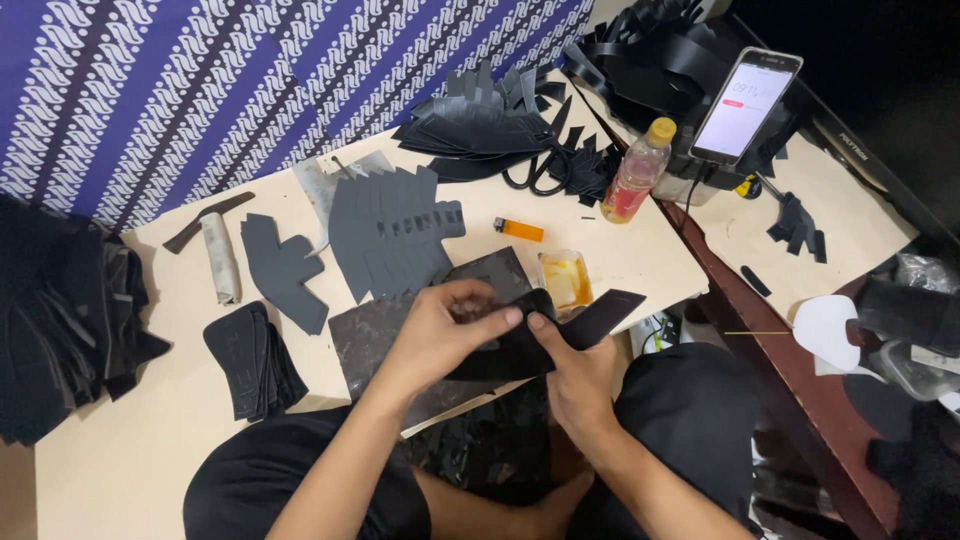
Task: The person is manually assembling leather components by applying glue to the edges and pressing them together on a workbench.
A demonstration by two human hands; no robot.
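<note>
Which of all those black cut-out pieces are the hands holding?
The dark curved piece over the lap, pinched between the left hand and right hand. The other black pieces lie in stacks and fans on the board, touched by neither hand.

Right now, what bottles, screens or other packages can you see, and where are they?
Phone: propped up at the top right, lit white screen, dark frame.
Bottle: stands left of the phone, clear plastic, yellow cap, reddish liquid low down.
Lighter: lies flat on the board, small and orange.
Small tub: by the hands, clear, yellowish inside.
</note>
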